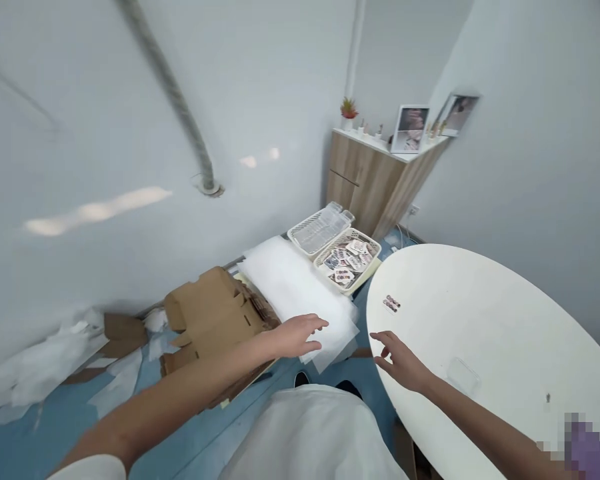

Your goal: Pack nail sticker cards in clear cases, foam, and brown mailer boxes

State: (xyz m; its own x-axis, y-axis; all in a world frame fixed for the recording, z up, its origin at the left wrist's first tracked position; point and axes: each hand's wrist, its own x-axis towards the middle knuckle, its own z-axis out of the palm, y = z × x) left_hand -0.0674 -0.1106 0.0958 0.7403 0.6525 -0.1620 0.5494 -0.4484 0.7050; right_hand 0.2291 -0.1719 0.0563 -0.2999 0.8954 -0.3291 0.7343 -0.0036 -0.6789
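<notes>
My left hand [301, 335] hangs over the near end of a stack of thin white sheets [290, 280], fingers apart and nothing in them. I cannot tell whether it touches the sheets. My right hand [399, 361] is at the left edge of a white oval table [485, 300], its fingers loosely spread and holding nothing. On the table, a small card with dark oval pieces [392, 303] lies beyond that hand. A clear plastic case [463, 375] rests near my right forearm. A tiny dark object [547, 398] sits farther right.
Flattened brown cardboard boxes [213, 313] lie left of the sheets. Behind are a basket of printed cards [351, 291] and a basket of clear plastic pieces [300, 247]. A wooden cabinet [365, 173] stands in the corner. Crumpled white wrapping [55, 360] covers floor at left.
</notes>
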